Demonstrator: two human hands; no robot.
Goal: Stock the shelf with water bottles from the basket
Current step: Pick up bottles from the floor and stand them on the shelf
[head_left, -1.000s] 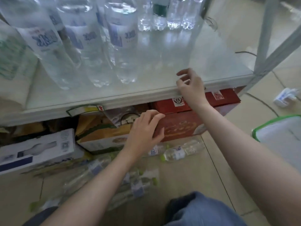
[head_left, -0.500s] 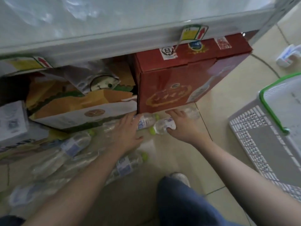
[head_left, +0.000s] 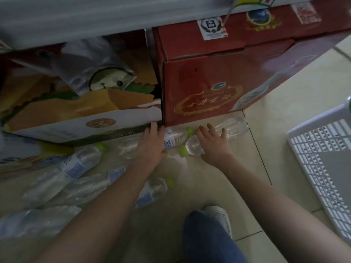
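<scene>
Several clear water bottles with green caps lie on the tiled floor in front of the shelf (head_left: pixel 95 16). My left hand (head_left: pixel 152 143) lies over one bottle (head_left: pixel 171 138) at the foot of the cartons, fingers wrapped across its body. My right hand (head_left: pixel 214 143) covers a second bottle (head_left: pixel 193 146) beside it, fingers spread over the middle; its cap points left and its base reaches toward the red carton's corner. More bottles (head_left: pixel 79 162) lie loose to the left. The white basket (head_left: pixel 322 158) stands at the right. The shelf's top is out of view.
Under the shelf stand a red carton (head_left: pixel 218 82) and an open white and yellow carton (head_left: pixel 85 120), both right behind the hands. My knee in jeans (head_left: pixel 209 234) and a white shoe (head_left: pixel 218 213) are at the bottom. Another bottle (head_left: pixel 152 190) lies under my left forearm.
Both hands dropped from the shelf edge to the floor and now rest on two bottles by the red carton. The view tilted down and closed in.
</scene>
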